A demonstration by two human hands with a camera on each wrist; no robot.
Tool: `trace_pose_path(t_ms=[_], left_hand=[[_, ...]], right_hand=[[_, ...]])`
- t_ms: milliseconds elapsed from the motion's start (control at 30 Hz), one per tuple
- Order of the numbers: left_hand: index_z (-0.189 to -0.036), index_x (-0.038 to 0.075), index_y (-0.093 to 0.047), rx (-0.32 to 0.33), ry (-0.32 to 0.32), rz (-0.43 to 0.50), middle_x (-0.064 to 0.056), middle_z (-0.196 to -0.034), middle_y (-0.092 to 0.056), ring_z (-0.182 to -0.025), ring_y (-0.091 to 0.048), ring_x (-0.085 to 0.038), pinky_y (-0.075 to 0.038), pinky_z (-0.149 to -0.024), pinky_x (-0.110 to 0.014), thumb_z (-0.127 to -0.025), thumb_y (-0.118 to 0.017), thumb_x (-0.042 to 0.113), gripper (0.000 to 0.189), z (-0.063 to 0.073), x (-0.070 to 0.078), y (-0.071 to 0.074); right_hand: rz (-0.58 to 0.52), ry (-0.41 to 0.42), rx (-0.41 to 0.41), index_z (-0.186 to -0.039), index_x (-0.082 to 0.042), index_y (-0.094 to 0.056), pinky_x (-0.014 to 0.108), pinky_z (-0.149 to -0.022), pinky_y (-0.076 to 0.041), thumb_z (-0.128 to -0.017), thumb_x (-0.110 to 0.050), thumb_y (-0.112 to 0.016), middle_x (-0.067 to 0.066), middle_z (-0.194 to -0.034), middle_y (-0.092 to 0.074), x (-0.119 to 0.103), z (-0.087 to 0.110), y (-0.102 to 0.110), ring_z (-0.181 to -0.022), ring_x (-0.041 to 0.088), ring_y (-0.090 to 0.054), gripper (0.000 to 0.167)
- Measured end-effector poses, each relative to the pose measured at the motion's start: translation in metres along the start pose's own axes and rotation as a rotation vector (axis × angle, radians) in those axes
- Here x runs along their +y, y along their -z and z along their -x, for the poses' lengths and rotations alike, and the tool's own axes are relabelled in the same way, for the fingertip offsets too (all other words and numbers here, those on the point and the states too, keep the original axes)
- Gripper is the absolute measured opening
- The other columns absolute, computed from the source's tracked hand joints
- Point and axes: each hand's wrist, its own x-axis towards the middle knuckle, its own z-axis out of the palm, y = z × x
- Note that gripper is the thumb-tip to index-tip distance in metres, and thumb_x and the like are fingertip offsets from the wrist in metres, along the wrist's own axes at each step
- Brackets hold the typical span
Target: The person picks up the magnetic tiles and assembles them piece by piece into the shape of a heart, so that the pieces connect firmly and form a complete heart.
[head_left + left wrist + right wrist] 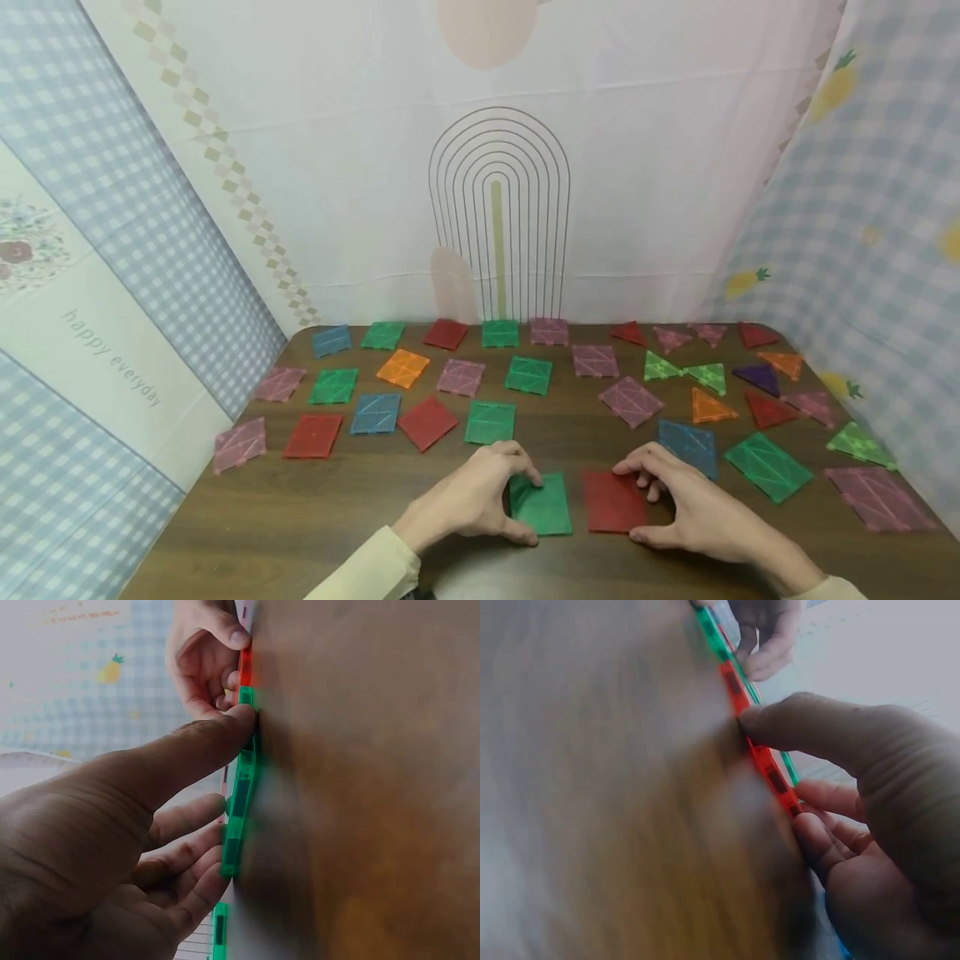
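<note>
Gripping green tile (553, 510), left hand (478, 498); red tile (609, 503), right hand (692, 505); both half-curled

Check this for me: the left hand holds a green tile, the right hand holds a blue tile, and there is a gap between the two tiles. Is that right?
Not quite: the right hand holds a red tile, not a blue one, as the head view shows. The left hand does hold a green tile, with a gap between the two.

brown wooden table (300, 517) | white backdrop (637, 192), arch print (497, 225) | blue-checked cloth (168, 167), left | pineapple-print cloth (862, 217), right
</note>
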Motion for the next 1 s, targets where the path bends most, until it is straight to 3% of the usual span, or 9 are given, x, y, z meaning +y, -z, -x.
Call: trace_pose_path(t_ms=[167, 367, 567, 700, 867, 1000], left_hand=[[-0.121, 0.024, -0.081, 0.005, -0.017, 0.027, 0.015, -0.126, -0.067, -0.123, -0.06, -0.007, -0.055, -0.109, -0.03, -0.078, -0.102, 0.053, 0.056, 0.002, 0.0, -0.001], [-0.118, 0.02, -0.082, 0.004, -0.04, 0.056, 0.013, -0.121, -0.069, -0.117, -0.062, -0.003, -0.054, -0.103, -0.02, -0.075, -0.105, 0.047, 0.055, 0.001, 0.002, -0.001], [-0.123, 0.019, -0.08, -0.011, -0.088, 0.075, 0.011, -0.12, -0.069, -0.11, -0.062, -0.001, -0.054, -0.096, -0.017, -0.075, -0.104, 0.052, 0.063, 0.001, -0.001, 0.002], [-0.141, 0.016, -0.072, 0.072, -0.086, 0.098, 0.005, -0.131, -0.072, -0.116, -0.067, -0.009, -0.057, -0.102, -0.025, -0.08, -0.1, 0.052, 0.076, -0.001, -0.017, 0.016], [-0.149, 0.01, -0.066, 0.246, 0.011, 0.049, -0.006, -0.144, -0.07, -0.134, -0.066, -0.028, -0.055, -0.114, -0.049, -0.086, -0.099, 0.035, 0.075, -0.007, -0.051, 0.041], [-0.146, 0.004, -0.068, 0.275, 0.077, 0.007, -0.013, -0.147, -0.069, -0.14, -0.062, -0.038, -0.049, -0.119, -0.06, -0.089, -0.096, 0.029, 0.069, -0.007, -0.073, 0.048]], right_hand=[[-0.057, 0.039, -0.002, -0.144, -0.021, -0.062, 0.026, -0.083, -0.057, -0.097, -0.039, -0.09, 0.002, -0.139, -0.057, -0.004, -0.004, -0.011, -0.102, 0.008, -0.059, 0.058], [-0.053, 0.116, -0.017, -0.143, -0.02, -0.062, 0.027, -0.081, -0.056, -0.098, -0.036, -0.09, 0.004, -0.139, -0.055, -0.011, -0.005, -0.017, -0.101, 0.007, -0.058, 0.056], [-0.034, 0.089, -0.027, -0.141, -0.022, -0.062, 0.026, -0.085, -0.057, -0.096, -0.041, -0.09, -0.001, -0.137, -0.056, -0.011, -0.003, -0.015, -0.102, 0.005, -0.058, 0.056], [-0.055, 0.083, -0.04, -0.141, -0.022, -0.063, 0.026, -0.086, -0.058, -0.096, -0.04, -0.091, 0.0, -0.138, -0.056, -0.011, 0.0, -0.013, -0.103, 0.006, -0.059, 0.056], [-0.081, 0.077, -0.043, -0.143, -0.022, -0.064, 0.026, -0.086, -0.058, -0.095, -0.04, -0.092, -0.001, -0.138, -0.057, -0.009, 0.0, -0.011, -0.103, 0.007, -0.059, 0.058], [-0.085, 0.086, -0.044, -0.144, -0.021, -0.064, 0.026, -0.085, -0.058, -0.095, -0.04, -0.092, 0.0, -0.138, -0.057, -0.005, 0.0, -0.012, -0.103, 0.008, -0.06, 0.06]])
